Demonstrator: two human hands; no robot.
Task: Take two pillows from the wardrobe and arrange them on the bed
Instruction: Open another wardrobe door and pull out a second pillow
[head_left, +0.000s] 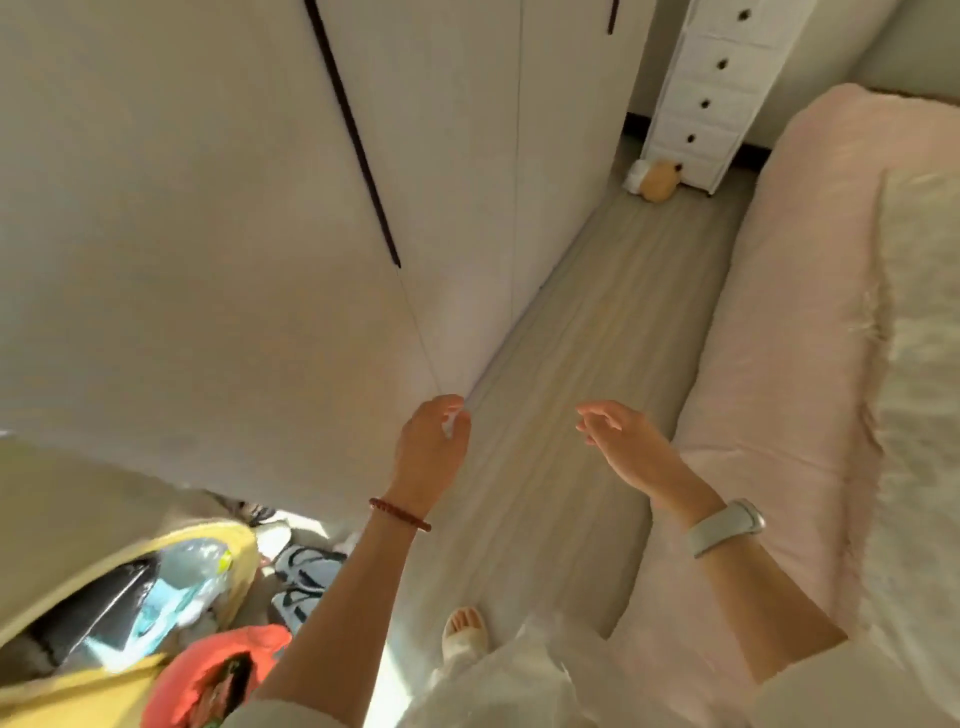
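Left fingers (451, 415): loosely curled, tips at the bottom corner of a wardrobe door where it meets the floor; whether they grip the door edge cannot be told, the spot is blurred
Left hand (428, 449): low centre of the frame, back of the hand towards the camera, a dark red bead bracelet (400, 514) on the wrist
Right fingers (597, 421): spread and slightly bent, holding nothing
Right hand (631, 449): right of centre, in the air over the floor beside the bed, well apart from the left hand, a pale wristband (727, 526) on the wrist
Wardrobe (208, 234): fills the upper left of the frame, pale doors shut, a long dark handle (353, 132) running down one door
Pillows: none in view
Bed (779, 312): right side of the frame, pink cover, a pale fluffy blanket (919, 364) lying on it at the far right
Floor (597, 338): pale wood strip between wardrobe and bed
Drawer unit (711, 88): white, upper right, a small tan toy (658, 181) at its foot
Clutter: lower left, a yellow bag (78, 696), an orange one (208, 670), shoes (301, 582)
Foot (464, 631): bottom centre, in a pale slipper
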